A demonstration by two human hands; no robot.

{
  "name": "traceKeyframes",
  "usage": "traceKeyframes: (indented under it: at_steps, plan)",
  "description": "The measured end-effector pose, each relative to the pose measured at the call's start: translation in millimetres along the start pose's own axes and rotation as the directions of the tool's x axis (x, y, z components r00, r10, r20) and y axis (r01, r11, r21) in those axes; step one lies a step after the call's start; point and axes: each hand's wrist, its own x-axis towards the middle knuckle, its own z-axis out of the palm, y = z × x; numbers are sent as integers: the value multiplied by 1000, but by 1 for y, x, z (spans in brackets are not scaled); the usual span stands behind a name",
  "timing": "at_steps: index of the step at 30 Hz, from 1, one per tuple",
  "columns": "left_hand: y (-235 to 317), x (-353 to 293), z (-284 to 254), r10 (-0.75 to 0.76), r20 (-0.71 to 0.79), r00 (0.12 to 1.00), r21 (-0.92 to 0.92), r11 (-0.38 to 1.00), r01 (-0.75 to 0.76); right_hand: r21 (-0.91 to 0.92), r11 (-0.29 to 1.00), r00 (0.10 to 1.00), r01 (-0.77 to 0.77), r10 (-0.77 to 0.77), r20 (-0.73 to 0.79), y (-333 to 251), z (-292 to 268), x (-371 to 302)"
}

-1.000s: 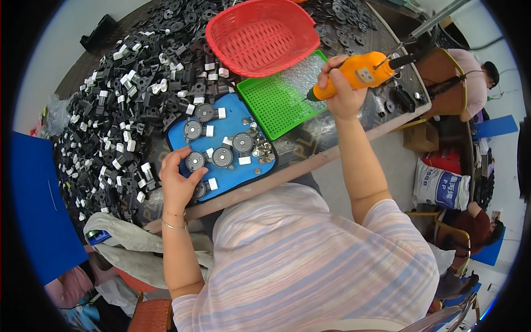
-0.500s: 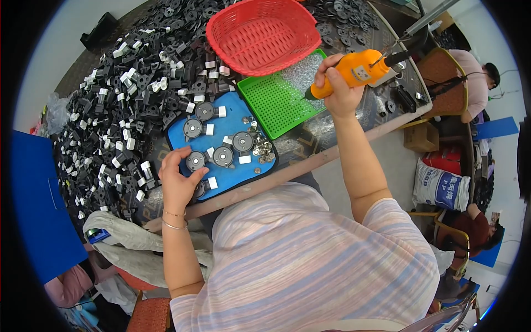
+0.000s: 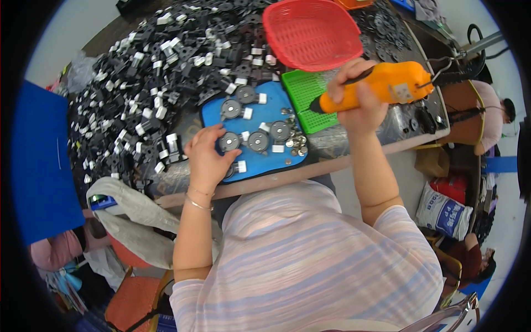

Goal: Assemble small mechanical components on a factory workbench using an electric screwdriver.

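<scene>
My left hand rests at the left edge of a blue mat, thumb and fingers closed around a grey caster wheel. Several similar caster wheels with white tabs lie beside it, including one at the mat's right. Small round metal caps are heaped along the mat's right side. My right hand is wrapped round an orange electric screwdriver. Its dark tip points left, above a green perforated basket.
Black and white plastic parts are heaped over the table's left and back. A red basket stands behind the green one. Black discs lie at the back right. A hook carries the screwdriver. People sit at the sides.
The view has shifted, so the table appears further right. The screwdriver has come leftward over the green basket, nearer the mat. My left hand stays on the same caster wheel.
</scene>
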Motion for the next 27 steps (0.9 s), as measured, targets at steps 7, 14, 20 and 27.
traceKeyframes:
  at_steps: [7, 14, 20, 27]
  plan:
    - [6, -5, 1, 8, -51, 999, 78, 997, -4, 159, 965, 950, -210, 163, 268, 44, 98, -19]
    - [-3, 2, 8, 47, -96, 994, -19, 999, -49, 17, 980, 923, -198, 180, 340, 63, 123, -18]
    - [0, 1, 8, -23, -114, 993, -121, 993, 9, 0, 962, 886, -273, 251, 389, 61, 127, -15]
    - [-7, 1, 12, -22, -80, 997, -135, 991, 11, 29, 986, 886, -166, 136, 442, 78, 127, -14]
